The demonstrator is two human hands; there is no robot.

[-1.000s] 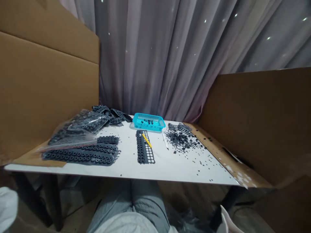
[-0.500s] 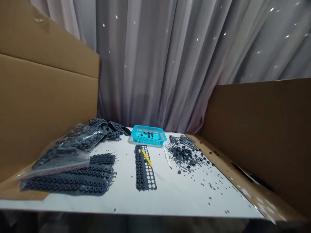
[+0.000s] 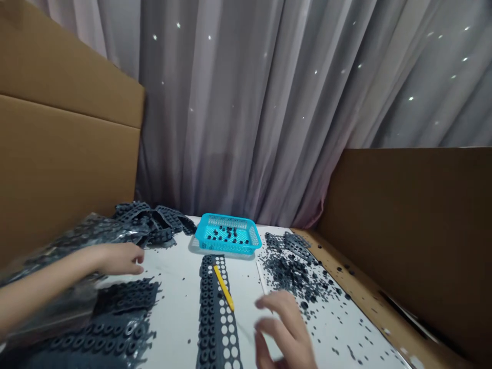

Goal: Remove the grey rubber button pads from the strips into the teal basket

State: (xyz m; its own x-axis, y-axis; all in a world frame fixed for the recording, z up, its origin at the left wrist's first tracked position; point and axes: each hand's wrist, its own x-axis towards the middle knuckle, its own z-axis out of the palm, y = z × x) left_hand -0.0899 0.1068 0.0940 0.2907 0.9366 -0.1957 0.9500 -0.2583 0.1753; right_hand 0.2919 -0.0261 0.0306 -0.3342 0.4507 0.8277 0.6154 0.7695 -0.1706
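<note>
On the worktop (image 3: 177,279), the left hand (image 3: 119,259) lies on a clear bag (image 3: 65,241) of black sheets with its fingers curled; I cannot tell whether it grips. The right hand (image 3: 286,333), spread and empty, hovers just right of the punched strip (image 3: 209,307), on which a yellow pick (image 3: 223,288) rests. A blue basket (image 3: 225,250) stands behind.

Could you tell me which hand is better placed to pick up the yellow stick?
Likely the right: the right hand hovers open just beside the yellow stick on the black strip, while the left hand rests farther away at the plastic bag.
</note>
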